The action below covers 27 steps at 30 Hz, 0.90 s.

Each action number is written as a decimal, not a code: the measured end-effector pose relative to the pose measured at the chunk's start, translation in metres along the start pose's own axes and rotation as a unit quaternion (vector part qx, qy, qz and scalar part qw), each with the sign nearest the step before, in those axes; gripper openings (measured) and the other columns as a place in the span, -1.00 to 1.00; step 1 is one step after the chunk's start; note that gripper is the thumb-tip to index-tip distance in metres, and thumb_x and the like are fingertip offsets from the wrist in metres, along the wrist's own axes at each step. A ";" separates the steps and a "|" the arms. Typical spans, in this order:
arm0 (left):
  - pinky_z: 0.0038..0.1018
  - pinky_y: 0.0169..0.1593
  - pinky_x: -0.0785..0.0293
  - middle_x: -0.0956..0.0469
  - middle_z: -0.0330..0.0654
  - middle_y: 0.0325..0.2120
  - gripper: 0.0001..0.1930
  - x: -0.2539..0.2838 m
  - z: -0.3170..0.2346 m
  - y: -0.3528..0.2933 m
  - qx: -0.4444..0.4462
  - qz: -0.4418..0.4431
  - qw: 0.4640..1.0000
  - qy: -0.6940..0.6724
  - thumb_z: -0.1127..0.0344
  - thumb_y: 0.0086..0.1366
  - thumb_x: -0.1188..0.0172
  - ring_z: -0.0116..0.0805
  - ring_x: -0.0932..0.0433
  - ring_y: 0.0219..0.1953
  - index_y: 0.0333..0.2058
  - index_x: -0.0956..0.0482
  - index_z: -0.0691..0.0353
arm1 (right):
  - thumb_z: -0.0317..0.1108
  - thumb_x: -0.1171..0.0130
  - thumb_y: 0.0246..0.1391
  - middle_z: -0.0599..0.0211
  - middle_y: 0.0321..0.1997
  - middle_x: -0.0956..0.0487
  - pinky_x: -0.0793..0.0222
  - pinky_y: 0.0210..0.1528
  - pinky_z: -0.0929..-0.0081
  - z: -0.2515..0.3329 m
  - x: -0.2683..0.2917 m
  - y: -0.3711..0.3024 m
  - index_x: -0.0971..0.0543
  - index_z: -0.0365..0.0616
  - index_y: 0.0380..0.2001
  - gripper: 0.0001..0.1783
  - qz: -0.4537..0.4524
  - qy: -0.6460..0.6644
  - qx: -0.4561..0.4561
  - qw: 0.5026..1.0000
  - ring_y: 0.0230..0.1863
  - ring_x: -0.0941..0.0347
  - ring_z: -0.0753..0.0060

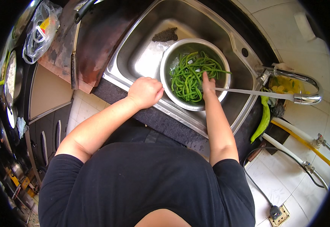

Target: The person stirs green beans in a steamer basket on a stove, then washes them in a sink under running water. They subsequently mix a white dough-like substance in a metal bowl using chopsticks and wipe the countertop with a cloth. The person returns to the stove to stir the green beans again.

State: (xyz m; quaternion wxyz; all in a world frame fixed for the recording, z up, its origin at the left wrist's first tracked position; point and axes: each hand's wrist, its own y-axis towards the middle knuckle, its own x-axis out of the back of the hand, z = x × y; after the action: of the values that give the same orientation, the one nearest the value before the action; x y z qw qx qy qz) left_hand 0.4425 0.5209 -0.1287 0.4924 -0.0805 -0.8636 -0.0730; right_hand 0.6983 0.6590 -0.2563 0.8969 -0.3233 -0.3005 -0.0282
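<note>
A round metal bowl (164,75) sits in the steel sink (129,62), holding a tangle of long green beans (186,77). My right hand (208,84) reaches over the bowl's right side, fingers extended and apart among the beans; some of its fingers are hidden. From the curved tap (312,99) a stream of water (248,92) runs across to my right wrist and into the bowl. My left hand (145,92) is closed in a fist at the sink's front edge, close beside the bowl's left rim. Nothing shows sticking out of it.
A dark scrubbing pad (165,34) lies in the sink behind the bowl. On the right, a long green pepper (262,120) rests by the counter edge, below a bag of yellow pieces (286,85). A clear plastic bag (40,36) lies on the reddish-brown board at left.
</note>
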 end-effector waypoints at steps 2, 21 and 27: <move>-0.28 -0.35 -0.39 -0.47 -0.14 -0.63 -0.84 0.000 0.000 0.000 0.001 -0.002 1.000 0.005 0.27 0.04 -0.09 -0.15 -0.48 -0.48 -0.61 -0.48 0.20 | 0.40 -0.07 -0.26 -0.19 0.24 -0.11 0.03 0.27 0.29 0.012 -0.018 -0.013 -0.10 -0.43 0.16 0.17 0.019 -0.035 0.011 0.999 0.28 -0.03 -0.05; -0.28 -0.37 -0.38 -0.45 -0.16 -0.65 -0.84 -0.002 0.000 -0.005 -0.010 -0.046 0.999 -0.001 0.28 0.03 -0.09 -0.15 -0.46 -0.51 -0.64 -0.46 0.19 | -0.55 -0.18 -0.17 0.22 -0.18 -0.51 -0.35 -0.12 0.52 0.068 0.060 -0.078 -0.36 -0.28 -0.07 -0.50 0.167 0.259 0.133 0.942 -0.18 -0.45 0.40; -0.28 -0.38 -0.38 -0.45 -0.16 -0.65 -0.84 0.000 0.000 -0.004 -0.013 -0.043 0.999 -0.001 0.28 0.03 -0.09 -0.16 -0.47 -0.50 -0.64 -0.45 0.19 | -0.39 -0.13 -0.07 0.15 -0.10 -0.47 -0.34 -0.07 0.44 0.054 0.072 -0.063 -0.32 -0.33 -0.03 -0.50 0.200 0.253 0.126 0.938 -0.13 -0.43 0.32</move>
State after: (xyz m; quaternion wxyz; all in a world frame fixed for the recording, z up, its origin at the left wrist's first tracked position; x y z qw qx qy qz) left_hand 0.4421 0.5170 -0.1287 0.4867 -0.0498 -0.8657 -0.1053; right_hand 0.7141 0.6518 -0.1477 0.9638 -0.2434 0.0061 0.1089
